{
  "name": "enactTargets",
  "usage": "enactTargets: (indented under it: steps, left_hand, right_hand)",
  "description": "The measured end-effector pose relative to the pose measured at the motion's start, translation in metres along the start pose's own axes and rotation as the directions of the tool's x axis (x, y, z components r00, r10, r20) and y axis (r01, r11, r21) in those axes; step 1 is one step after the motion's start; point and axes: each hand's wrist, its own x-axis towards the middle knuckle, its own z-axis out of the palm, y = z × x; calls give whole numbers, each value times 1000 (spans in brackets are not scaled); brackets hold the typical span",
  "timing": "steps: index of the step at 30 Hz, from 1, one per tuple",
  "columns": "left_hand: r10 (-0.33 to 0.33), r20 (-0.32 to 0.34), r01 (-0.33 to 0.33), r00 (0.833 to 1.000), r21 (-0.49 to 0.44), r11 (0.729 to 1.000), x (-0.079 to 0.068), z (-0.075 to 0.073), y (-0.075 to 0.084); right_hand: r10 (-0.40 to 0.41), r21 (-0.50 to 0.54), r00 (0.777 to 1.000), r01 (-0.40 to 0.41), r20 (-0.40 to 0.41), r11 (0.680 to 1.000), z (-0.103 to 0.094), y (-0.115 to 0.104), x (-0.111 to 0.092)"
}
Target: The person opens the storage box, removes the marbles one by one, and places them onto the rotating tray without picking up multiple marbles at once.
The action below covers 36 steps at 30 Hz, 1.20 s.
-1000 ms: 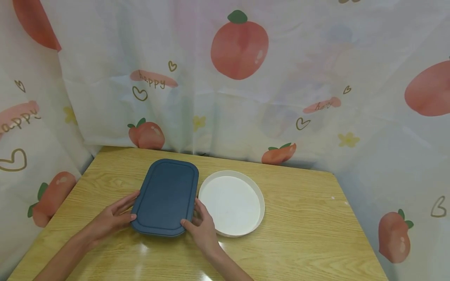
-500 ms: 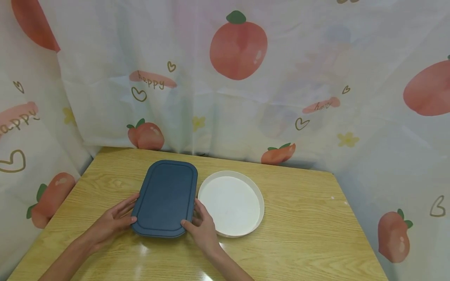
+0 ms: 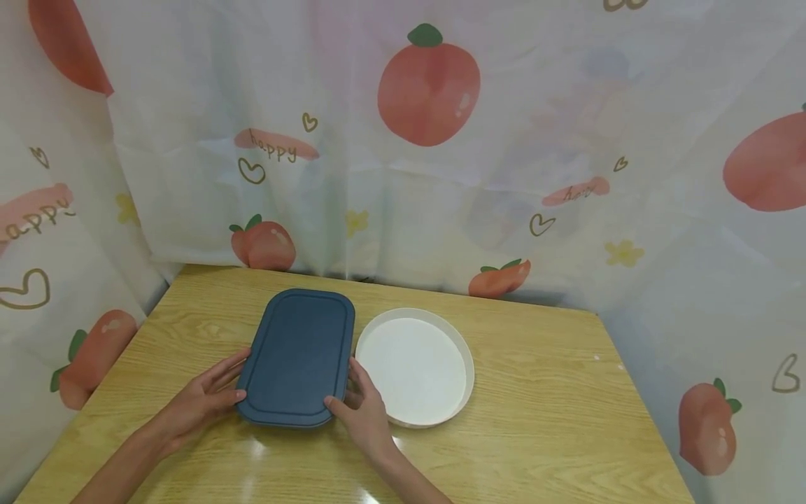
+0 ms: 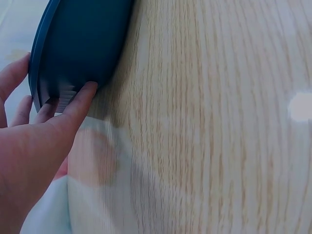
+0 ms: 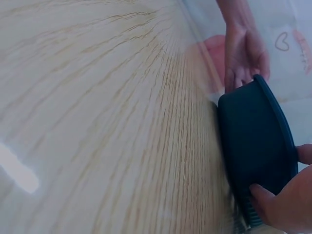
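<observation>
A dark blue rectangular lidded box (image 3: pixel 299 357) with rounded corners stands on the wooden table, left of the middle. My left hand (image 3: pixel 195 406) holds its left side near the front corner, thumb at the lid's edge. On the opposite side, my right hand (image 3: pixel 366 416) grips the front right part, its thumb over the lid's rim. The left wrist view shows fingers against the side wall (image 4: pixel 83 44), below the lid's overhanging edge. In the right wrist view both hands flank the box's near end wall (image 5: pixel 253 136). The box's contents are hidden under the lid.
A round white shallow tray (image 3: pixel 415 371) sits right beside the box, just behind my right hand. The wooden table (image 3: pixel 535 406) extends to the right. Behind and at both sides hangs a white curtain (image 3: pixel 441 203) printed with peaches and hearts.
</observation>
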Motion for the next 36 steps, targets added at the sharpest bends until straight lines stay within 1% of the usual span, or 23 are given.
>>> enactTargets:
  steps: [4, 7, 10, 13, 15, 18, 20, 21, 22, 24, 26, 29, 31, 32, 36]
  left_hand:
    - [-15, -6, 15, 1000, 13, 1000, -1, 1, 1]
    - [-25, -13, 25, 1000, 17, 1000, -1, 2, 3]
    - [-24, -12, 24, 1000, 18, 1000, 0, 2, 4]
    - [-20, -20, 21, 1000, 38, 999, 0, 2, 4]
    - [-25, -35, 27, 999, 74, 997, 0, 2, 5]
    - [-18, -68, 29, 998, 166, 986, -2, 4, 9]
    - [8, -87, 13, 996, 246, 969, -2, 5, 11]
    - [31, -92, -4, 995, 289, 957, -2, 6, 12]
    - [66, -90, -32, 994, 335, 942, -2, 7, 13]
    - [142, -77, -94, 987, 436, 895, -1, 9, 15]
    - [228, -52, -165, 972, 539, 826, 0, 11, 16]
    - [333, -23, -235, 943, 662, 711, 3, 14, 18]
    - [372, -10, -253, 928, 716, 650, 3, 16, 21]
    - [382, -2, -257, 924, 736, 626, 4, 18, 22]
    - [401, 42, -265, 915, 812, 520, 4, 27, 28]
  right_hand:
    - [17, -3, 999, -17, 35, 1000, -2, 2, -1]
    - [24, 12, 996, -25, 82, 1000, -4, 4, -2]
    - [10, 30, 991, -14, 134, 999, -6, 7, -3]
    - [-23, 45, 984, 15, 179, 999, -7, 9, -4]
    - [-48, 36, 979, 42, 196, 998, -8, 12, -4]
    - [-86, 8, 975, 86, 207, 996, -9, 17, -4]
    - [-105, -9, 973, 109, 204, 994, -9, 19, -4]
    - [-113, -13, 973, 118, 203, 993, -9, 20, -4]
    - [-118, -15, 972, 124, 204, 992, -9, 21, -4]
    - [-129, -11, 970, 134, 207, 991, -9, 21, -4]
    - [-140, -9, 967, 145, 212, 989, -9, 21, -3]
    - [-155, -20, 964, 163, 217, 986, -9, 21, -3]
    - [-165, -25, 963, 174, 215, 984, -9, 21, -3]
    - [-171, -30, 962, 182, 214, 983, -9, 21, -3]
    - [-200, -43, 958, 214, 206, 976, -9, 22, -3]
